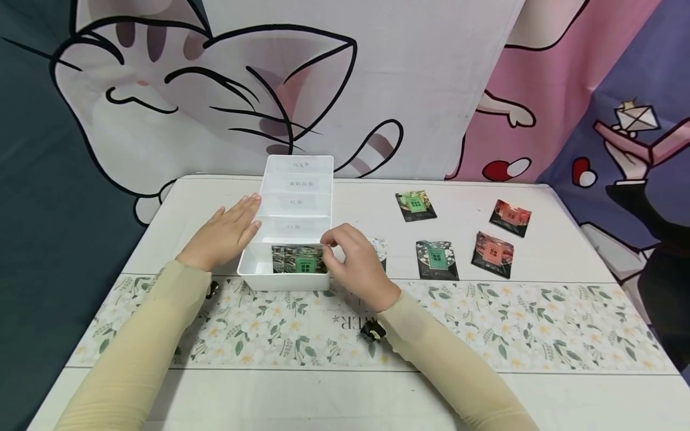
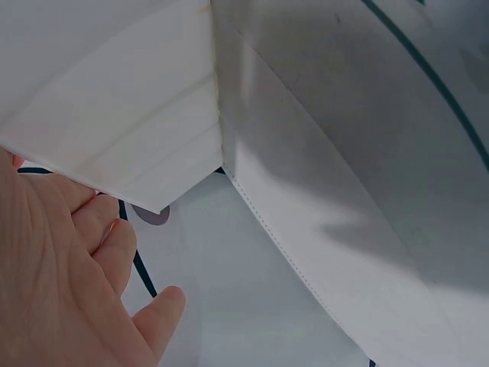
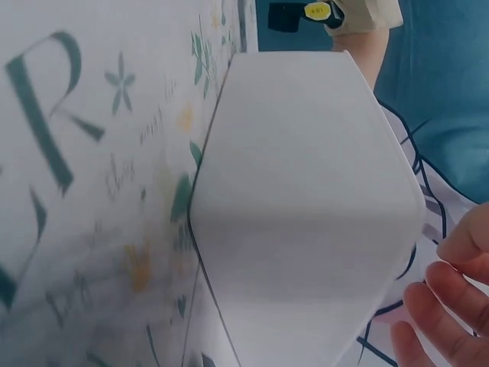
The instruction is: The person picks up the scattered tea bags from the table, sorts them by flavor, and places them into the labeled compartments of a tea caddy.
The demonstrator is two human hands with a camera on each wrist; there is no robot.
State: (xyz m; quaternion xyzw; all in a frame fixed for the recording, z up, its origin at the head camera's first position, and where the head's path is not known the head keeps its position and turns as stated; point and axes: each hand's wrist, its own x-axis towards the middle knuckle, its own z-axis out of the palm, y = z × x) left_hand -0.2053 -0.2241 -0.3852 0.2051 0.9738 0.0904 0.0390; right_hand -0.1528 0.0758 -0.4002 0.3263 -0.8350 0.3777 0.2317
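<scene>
A white divided box with several compartments stands on the table, handwritten labels on its dividers. A dark tea packet with a green label sits in the front compartment. My right hand reaches over the box's right wall and pinches the packet's right end between thumb and curled fingers. In the right wrist view, those fingers show beside the box's wall, and the packet is hidden. My left hand lies with extended fingers along the box's left side, its fingertips at the edge.
Right of the box lie a green tea packet, a black-and-white one with a green label, and two red ones. Another packet is partly hidden behind my right hand. A cat-print curtain hangs behind the table.
</scene>
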